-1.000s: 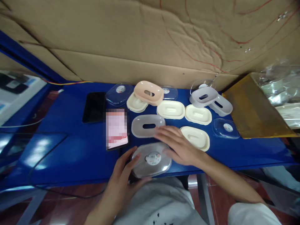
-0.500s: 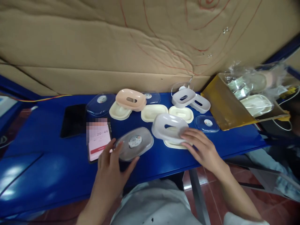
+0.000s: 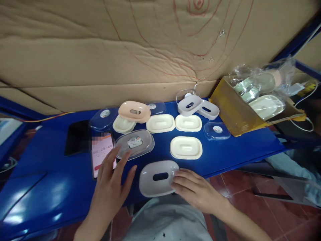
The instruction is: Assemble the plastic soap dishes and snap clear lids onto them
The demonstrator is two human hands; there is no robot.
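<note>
Right fingers (image 3: 185, 180): narrow, holding the right end of a grey dish (image 3: 147, 184).
Left fingers (image 3: 123, 163): wide, thumb apart, at the near side of a clear lid (image 3: 144, 137); contact cannot be told.
Grey dish: slotted, at the front edge; support beneath cannot be told. Could tip or drop, the likely cause being a one-ended grip slipping.
Clear lid: labelled, over another grey dish, rims out of line at the right. A brush from the left fingers could shift it or leave it badly seated.
Phone (image 3: 97, 160): lit, close by the left hand; a sideways sweep could push it.
Peach dish (image 3: 125, 115): resting partly on a cream tray (image 3: 121, 126); a knock could slide it off.
Bench (image 3: 215, 154): blue, glossy, reflecting light; smooth enough, it seems, for plastic to skid.
Floor (image 3: 240, 194): reddish tiles, below the bench.
Carton (image 3: 225, 110): open, to the right, with bagged pieces (image 3: 265, 107) inside.
Backing (image 3: 150, 60): creased brown cardboard, red curved lines drawn on it, behind everything.
</note>
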